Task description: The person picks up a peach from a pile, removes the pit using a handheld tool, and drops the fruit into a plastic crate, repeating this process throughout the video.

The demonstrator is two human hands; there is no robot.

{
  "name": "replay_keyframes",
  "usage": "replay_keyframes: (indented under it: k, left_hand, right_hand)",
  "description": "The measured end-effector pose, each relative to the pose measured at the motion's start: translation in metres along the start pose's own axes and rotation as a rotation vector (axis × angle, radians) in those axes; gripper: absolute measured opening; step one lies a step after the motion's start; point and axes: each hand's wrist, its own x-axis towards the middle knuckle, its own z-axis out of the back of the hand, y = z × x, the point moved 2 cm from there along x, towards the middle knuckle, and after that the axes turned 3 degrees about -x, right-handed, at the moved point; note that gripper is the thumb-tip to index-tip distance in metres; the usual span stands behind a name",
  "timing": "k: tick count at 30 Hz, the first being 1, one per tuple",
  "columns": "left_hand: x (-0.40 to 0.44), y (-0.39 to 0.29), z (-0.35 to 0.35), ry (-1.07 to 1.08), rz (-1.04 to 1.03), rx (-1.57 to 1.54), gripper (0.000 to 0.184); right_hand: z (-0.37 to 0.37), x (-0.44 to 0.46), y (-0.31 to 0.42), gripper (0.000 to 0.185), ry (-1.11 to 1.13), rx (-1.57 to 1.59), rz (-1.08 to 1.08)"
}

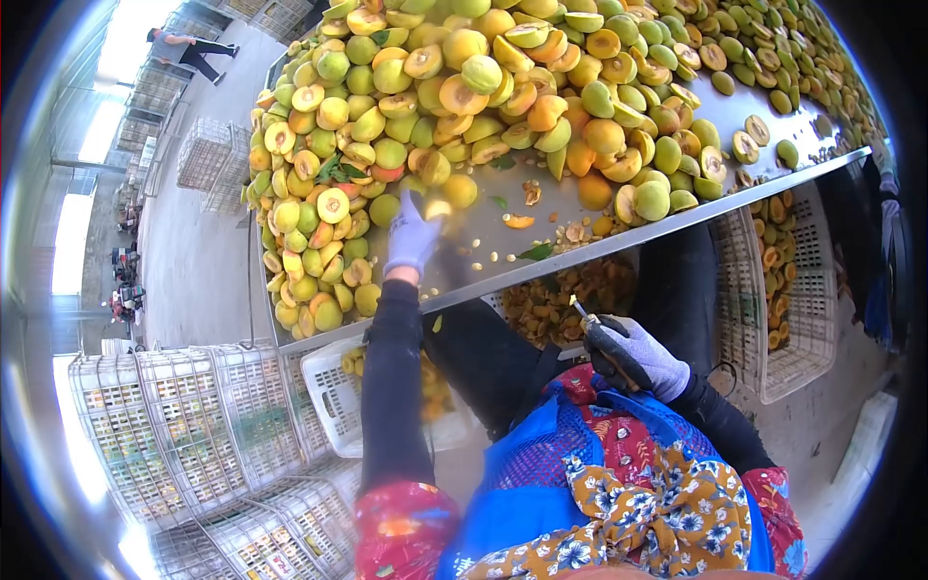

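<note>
A large heap of whole and halved yellow-green stone fruit [387, 116], apricots or peaches, covers a metal table [464, 275]. My left hand [414, 240], in a pale lilac glove, reaches to the heap's near edge. Its fingers are closed around a pale fruit half [438, 209], slightly blurred by motion. Lower right, away from the fruit, my right hand [646, 360] wears a pale glove with a dark palm. It grips a small pitting tool [580, 309] by the handle; the metal tip points up and left, with a small pale bit on it.
Small pale kernels [476, 266] and leaves lie scattered on the table. Beneath its raised rim, fruit pieces [551, 300] fill a container, and a white crate [807, 290] stands right. Stacked crates [193, 416] are lower left. Another person [188, 50] walks far off.
</note>
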Motion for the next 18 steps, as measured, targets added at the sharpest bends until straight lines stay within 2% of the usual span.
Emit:
replay_keyframes:
  k: [1,3,4,5,8,10,13,17,18]
  left_hand:
    - [-0.01,0.0,-0.006,0.045,0.126,-0.276,0.046]
    - [-0.047,-0.042,0.002,0.188,0.355,-0.745,0.04]
    - [-0.069,-0.092,0.024,0.287,0.459,-0.936,0.04]
    - [-0.085,-0.111,0.027,0.316,0.495,-1.036,0.039]
    - [-0.127,-0.134,0.019,0.337,0.623,-1.305,0.033]
    - [-0.145,-0.129,0.004,0.498,0.622,-1.437,0.038]
    - [-0.16,-0.168,0.003,0.326,0.511,-1.283,0.047]
    - [-0.165,-0.186,0.012,0.218,0.024,-0.969,0.04]
    - [-0.167,-0.187,0.011,0.21,0.076,-0.985,0.04]
  right_hand:
    - [-0.001,0.0,0.002,0.034,0.006,-0.036,-0.001]
    - [-0.001,0.001,0.006,0.032,0.007,-0.145,0.049]
    - [-0.002,0.004,0.008,0.031,0.001,-0.218,0.1]
    - [-0.003,0.007,0.009,0.03,-0.005,-0.289,0.152]
    - [-0.007,0.019,0.002,0.023,-0.143,-0.777,0.526]
    - [-0.019,0.012,0.012,0.023,-0.232,-0.931,0.54]
    - [-0.027,0.004,0.018,0.027,-0.32,-1.063,0.543]
    - [-0.03,0.003,0.012,0.026,-0.336,-1.118,0.542]
    - [-0.032,0.001,0.012,0.026,-0.334,-1.118,0.554]
